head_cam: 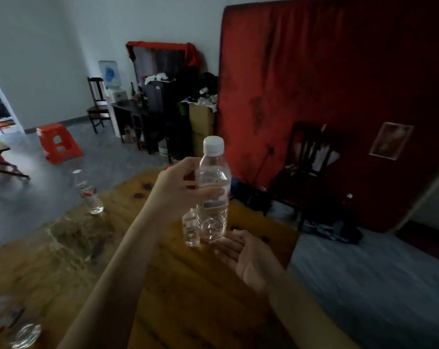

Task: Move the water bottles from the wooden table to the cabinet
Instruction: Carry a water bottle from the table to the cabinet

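Observation:
My left hand (pixel 180 187) grips a clear water bottle (pixel 213 217) with a white cap around its middle and holds it upright above the wooden table (pixel 178 280). My right hand (pixel 248 255) is open, palm up, just under and to the right of the bottle's base; touching or apart, I cannot tell. A second bottle (pixel 191 229) stands on the table right behind the held one. A third bottle (pixel 88 193) with a red label stands near the table's far left edge. Another bottle (pixel 14 326) lies blurred at the bottom left corner.
A dark cabinet (pixel 163 96) piled with clutter stands at the far wall beside a water dispenser (pixel 112 81). A red plastic stool (pixel 58 143) is on the floor to the left. Dark wooden chairs (pixel 306 157) and a red curtain (pixel 339 71) are to the right.

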Motion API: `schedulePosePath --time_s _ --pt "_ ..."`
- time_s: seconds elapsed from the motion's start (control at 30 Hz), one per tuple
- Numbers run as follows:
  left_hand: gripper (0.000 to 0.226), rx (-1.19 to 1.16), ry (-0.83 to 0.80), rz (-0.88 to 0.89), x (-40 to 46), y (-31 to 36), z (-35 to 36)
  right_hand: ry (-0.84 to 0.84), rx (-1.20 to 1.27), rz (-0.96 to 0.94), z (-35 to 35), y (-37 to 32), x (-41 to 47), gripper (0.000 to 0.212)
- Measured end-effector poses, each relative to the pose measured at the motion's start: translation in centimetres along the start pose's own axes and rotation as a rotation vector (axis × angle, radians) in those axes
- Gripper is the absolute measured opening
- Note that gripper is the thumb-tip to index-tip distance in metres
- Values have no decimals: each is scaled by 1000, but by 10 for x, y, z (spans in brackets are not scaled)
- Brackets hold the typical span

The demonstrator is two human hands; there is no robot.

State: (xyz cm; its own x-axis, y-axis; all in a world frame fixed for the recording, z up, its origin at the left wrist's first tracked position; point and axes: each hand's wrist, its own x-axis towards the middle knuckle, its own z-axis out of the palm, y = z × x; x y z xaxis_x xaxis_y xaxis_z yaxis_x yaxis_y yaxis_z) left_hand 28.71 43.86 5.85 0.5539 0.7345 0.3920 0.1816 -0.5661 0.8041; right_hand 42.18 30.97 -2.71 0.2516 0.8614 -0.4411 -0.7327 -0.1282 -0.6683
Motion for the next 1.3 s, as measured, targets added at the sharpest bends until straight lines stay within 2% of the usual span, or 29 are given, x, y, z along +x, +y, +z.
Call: schedulePosePath --time_s 0.43,0.6,0.87,1.0,1.3 --pt "56 -91 -225 180 36 105 180 161 132 -222 -156 -93 -70 24" --pt "50 -128 -322 262 48 157 266 247 160 -313 -227 -141 -106 32" --pt "53 -191 -477 323 68 205 376 382 190 -379 -320 -195 -144 22" --pt "61 -210 -492 325 90 208 411 408 192 -396 -348 -218 -133 24" --pt "55 -213 -420 317 187 183 457 393 147 -341 -368 -296 -38 24"
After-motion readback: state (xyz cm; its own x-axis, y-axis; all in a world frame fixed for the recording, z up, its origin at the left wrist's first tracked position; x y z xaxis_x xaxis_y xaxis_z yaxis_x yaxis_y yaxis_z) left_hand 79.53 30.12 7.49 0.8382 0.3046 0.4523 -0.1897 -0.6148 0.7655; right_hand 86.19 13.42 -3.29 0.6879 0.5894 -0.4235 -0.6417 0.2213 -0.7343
